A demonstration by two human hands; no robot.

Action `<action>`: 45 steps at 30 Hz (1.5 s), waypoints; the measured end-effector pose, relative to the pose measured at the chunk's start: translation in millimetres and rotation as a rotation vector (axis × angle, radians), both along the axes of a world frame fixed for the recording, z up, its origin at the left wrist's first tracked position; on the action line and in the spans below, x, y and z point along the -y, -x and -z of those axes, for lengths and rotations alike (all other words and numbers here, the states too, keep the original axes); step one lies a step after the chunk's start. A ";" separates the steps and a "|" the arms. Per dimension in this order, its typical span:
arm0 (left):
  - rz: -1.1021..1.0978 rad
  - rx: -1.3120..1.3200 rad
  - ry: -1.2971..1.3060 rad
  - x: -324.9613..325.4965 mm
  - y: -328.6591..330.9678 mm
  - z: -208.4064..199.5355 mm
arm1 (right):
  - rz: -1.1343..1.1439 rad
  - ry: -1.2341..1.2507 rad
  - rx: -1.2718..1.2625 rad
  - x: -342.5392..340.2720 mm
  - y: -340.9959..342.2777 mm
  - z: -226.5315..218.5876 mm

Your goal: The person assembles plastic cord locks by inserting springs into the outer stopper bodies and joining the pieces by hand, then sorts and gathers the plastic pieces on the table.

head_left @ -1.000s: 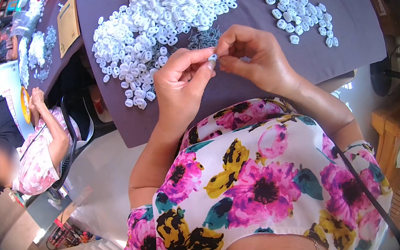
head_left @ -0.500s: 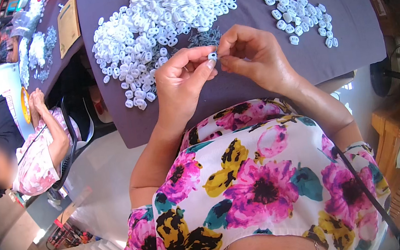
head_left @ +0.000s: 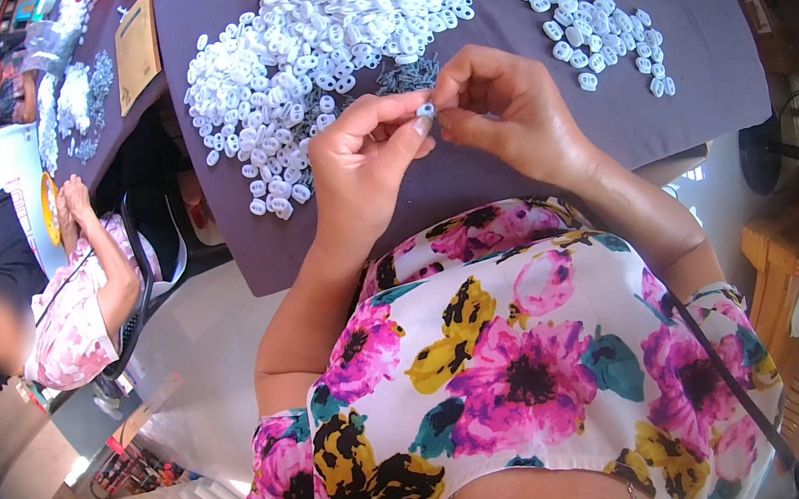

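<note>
Between thumb and fingertips, my left hand [head_left: 357, 159] pinches a small white oval plastic piece [head_left: 425, 111] with a dark hole. My right hand [head_left: 515, 118] is closed in a pinch right against that piece; whatever its fingertips hold is hidden. Just beyond the hands lies a heap of small grey screws [head_left: 410, 74], partly covered by my fingers. A big pile of the same white oval pieces [head_left: 358, 13] spreads beyond and to the left. Over to the right, a smaller group of white oval pieces [head_left: 592, 27] lies loosely scattered.
The dark cloth-covered table [head_left: 696, 49] has its near edge by my body. At the left another person [head_left: 73, 302] sits on a black chair beside a second table with white pieces and a tan board [head_left: 138, 54]. A wooden stool [head_left: 789, 254] stands at the right.
The white oval piece has turned slightly in my left fingertips, and its hole shows less. Both hands stay at nearly the same spot.
</note>
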State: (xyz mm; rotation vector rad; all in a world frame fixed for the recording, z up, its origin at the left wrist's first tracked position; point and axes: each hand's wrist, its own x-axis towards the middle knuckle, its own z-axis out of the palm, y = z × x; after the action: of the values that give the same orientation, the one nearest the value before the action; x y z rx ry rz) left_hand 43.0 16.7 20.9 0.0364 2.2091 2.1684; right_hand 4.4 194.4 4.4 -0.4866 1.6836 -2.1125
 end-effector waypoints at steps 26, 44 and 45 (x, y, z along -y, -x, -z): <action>-0.003 0.089 -0.099 0.9 0.6 3.6 | 0.014 0.038 0.036 -0.6 -0.8 3.0; -0.003 0.071 -0.015 -1.1 2.4 16.4 | 0.040 -0.042 0.013 5.7 0.3 17.4; -0.004 0.072 -0.017 -1.6 1.6 19.8 | 0.037 -0.020 0.047 5.8 -0.6 19.7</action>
State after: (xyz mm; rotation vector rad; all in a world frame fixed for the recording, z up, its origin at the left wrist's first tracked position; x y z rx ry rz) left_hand 41.4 18.3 1.1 -0.0456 2.1547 2.1545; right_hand 5.0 188.6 -15.3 -0.4003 1.6983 -2.1143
